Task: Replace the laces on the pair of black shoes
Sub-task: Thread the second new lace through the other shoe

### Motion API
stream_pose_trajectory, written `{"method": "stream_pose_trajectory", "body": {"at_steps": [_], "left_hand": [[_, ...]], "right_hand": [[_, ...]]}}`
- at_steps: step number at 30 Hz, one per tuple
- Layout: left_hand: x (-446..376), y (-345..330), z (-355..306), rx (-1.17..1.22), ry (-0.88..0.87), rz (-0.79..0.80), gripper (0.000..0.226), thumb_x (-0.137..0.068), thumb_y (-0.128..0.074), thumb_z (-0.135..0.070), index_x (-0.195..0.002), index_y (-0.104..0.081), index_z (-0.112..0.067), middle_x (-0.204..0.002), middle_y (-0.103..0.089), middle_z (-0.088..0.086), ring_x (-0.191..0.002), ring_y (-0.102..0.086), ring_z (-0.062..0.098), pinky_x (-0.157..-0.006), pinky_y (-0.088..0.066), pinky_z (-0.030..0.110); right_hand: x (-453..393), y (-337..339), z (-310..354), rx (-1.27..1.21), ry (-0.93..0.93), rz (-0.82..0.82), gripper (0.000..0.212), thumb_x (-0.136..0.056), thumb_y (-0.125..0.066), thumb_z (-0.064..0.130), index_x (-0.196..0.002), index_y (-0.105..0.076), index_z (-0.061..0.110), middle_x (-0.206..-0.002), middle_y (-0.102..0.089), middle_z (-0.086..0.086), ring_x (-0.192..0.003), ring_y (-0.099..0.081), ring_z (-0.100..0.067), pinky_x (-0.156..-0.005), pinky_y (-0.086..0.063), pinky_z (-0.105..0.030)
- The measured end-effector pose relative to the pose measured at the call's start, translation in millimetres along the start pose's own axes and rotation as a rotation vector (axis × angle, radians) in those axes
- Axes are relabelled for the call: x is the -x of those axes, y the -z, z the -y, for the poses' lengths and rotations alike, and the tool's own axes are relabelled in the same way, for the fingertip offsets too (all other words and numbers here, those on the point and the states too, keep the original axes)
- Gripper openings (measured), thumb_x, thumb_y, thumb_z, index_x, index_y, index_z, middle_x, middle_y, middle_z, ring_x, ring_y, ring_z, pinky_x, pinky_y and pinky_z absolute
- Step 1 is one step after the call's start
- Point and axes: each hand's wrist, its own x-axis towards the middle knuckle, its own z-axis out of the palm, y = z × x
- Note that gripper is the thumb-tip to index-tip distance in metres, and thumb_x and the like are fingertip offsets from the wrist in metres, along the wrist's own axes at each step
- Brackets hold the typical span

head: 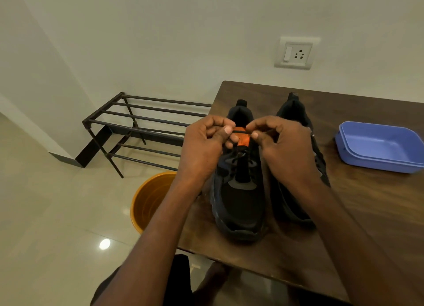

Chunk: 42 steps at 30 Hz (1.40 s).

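Counting two shoes [238, 204], one lace [241, 132]

Two black shoes [238, 197] [296, 126], two hands [204, 145] [284, 149], one lace [242, 133]. One table [367, 202], blue tub [380, 147], orange bucket [149, 200], rack [137, 126], wall socket [297, 53].

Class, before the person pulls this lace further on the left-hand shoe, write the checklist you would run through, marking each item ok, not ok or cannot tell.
1. Both hands hold the lace: left hand and right hand each pinch it. Ok.
2. Lace lies straight across the orange tongue: ok.
3. Shoe being laced sits flat on the table: ok.
4. Second shoe stands beside it: ok.
5. Lace threaded through every lower eyelet: cannot tell, too dark.
6. Blue tub out of the hands' way: ok.
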Motion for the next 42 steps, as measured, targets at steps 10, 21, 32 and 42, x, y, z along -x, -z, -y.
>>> {"method": "stream_pose_trajectory", "body": {"at_steps": [10, 21, 32, 42], "left_hand": [[-6.9, 4.1, 24.9, -0.596, -0.173, 0.039, 0.049, -0.096, -0.058, 0.005, -0.131, -0.068, -0.028, -0.131, -0.053, -0.006, -0.125, -0.052, 0.014, -0.101, -0.054, 0.032], [-7.4, 3.7, 23.7, -0.478, -0.063, 0.019, 0.036, -0.096, -0.066, -0.004, -0.115, -0.066, -0.036, -0.115, -0.059, -0.007, -0.105, -0.065, 0.011, -0.081, -0.059, 0.020], [-7.0, 4.9, 29.6, -0.409, -0.057, 0.038, 0.038, -0.095, -0.068, -0.003, -0.116, -0.070, -0.034, -0.098, -0.061, -0.005, -0.095, -0.067, 0.012, -0.082, -0.063, 0.034], [-3.1, 6.0, 25.3, -0.440, -0.064, -0.027, 0.017, -0.096, -0.070, -0.012, -0.105, -0.066, -0.026, -0.096, -0.066, -0.010, -0.089, -0.066, 0.001, -0.071, -0.053, 0.009]], "right_hand": [[-1.6, -19.8, 1.5, 0.162, 0.019, -0.029, 0.015, -0.096, -0.070, 0.019, -0.107, -0.080, 0.022, -0.092, -0.069, 0.010, -0.085, -0.062, -0.006, -0.081, -0.051, -0.022], [-6.0, -22.4, 1.5, 0.214, -0.006, 0.070, 0.022, -0.097, -0.069, 0.018, -0.114, -0.078, 0.025, -0.098, -0.074, 0.008, -0.079, -0.061, -0.001, -0.079, -0.050, -0.016], [-5.3, -25.6, -9.8, -0.016, -0.132, 0.050, 0.015, -0.091, -0.072, 0.023, -0.097, -0.082, 0.032, -0.055, -0.063, 0.020, -0.054, -0.058, -0.001, -0.059, -0.048, -0.020], [-5.4, -30.0, -8.4, 0.128, -0.049, 0.113, 0.017, -0.094, -0.071, 0.024, -0.109, -0.080, 0.027, -0.078, -0.051, 0.020, -0.073, -0.052, 0.000, -0.069, -0.039, -0.016]]}}
